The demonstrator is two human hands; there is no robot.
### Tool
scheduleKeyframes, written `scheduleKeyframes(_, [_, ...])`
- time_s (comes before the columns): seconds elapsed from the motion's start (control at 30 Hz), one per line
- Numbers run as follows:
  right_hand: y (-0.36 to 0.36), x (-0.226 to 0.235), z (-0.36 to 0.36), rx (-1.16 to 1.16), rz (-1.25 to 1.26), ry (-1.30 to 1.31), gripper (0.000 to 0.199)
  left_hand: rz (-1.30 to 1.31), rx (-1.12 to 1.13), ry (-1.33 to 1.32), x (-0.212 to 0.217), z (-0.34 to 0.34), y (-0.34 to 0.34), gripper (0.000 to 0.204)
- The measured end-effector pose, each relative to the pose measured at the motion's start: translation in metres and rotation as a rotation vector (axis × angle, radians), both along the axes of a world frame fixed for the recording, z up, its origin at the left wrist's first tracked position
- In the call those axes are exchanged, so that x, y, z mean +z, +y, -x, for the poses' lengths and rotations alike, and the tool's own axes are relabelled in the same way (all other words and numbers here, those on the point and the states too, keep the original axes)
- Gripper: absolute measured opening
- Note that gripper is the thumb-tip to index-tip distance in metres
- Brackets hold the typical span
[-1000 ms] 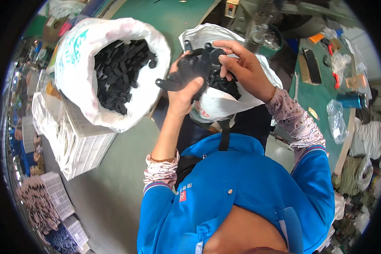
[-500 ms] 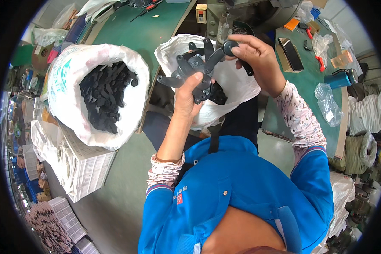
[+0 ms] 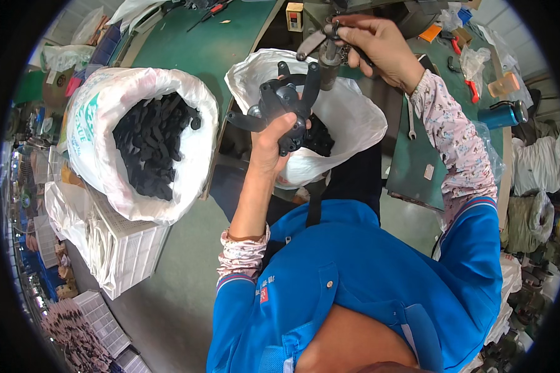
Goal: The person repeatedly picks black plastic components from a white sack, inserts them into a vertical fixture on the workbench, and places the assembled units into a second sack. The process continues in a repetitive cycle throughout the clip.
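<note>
My left hand (image 3: 271, 144) is closed around a bunch of black arm-shaped parts (image 3: 285, 104) with rounded ends, which fan out above the thumb. Below that bunch gapes a white sack (image 3: 362, 127) with more dark pieces inside. Farther right and up, my right hand (image 3: 384, 51) pinches a single black arm-shaped part (image 3: 312, 45) beside an upright metal spindle (image 3: 330, 69) of a machine. Another dark piece shows beneath the right fingers; whether it is a separate part I cannot tell.
At left a large white sack (image 3: 199, 146) full of black parts stands over a white plastic crate (image 3: 137, 264). A green table (image 3: 230, 37) lies beyond. On the right bench are a wrench (image 3: 411, 118), a blue bottle (image 3: 504, 115) and red-handled pliers (image 3: 472, 91).
My right hand has moved up and away from the bunch to the spindle, carrying one black part. My left hand stays over the sack, its bunch slightly turned.
</note>
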State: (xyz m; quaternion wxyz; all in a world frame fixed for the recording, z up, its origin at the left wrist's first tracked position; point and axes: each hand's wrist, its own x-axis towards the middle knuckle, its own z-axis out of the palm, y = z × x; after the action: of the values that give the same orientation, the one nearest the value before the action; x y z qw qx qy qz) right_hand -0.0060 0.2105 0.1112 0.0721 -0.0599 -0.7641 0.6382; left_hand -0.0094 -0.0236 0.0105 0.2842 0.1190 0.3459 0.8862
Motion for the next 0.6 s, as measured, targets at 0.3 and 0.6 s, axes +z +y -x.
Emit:
scheduleKeyframes(0.3, [-0.031,-0.059,-0.067,0.276,0.012,0.092,0.083,0.062,-0.153,0.061,0.011,-0.011,-0.006,0.074])
scheduleKeyframes(0.6, [-0.031,-0.045,-0.064,0.359,0.070,-0.090,0.046,0.070,-0.311,0.015,0.007,-0.018,-0.006,0.084])
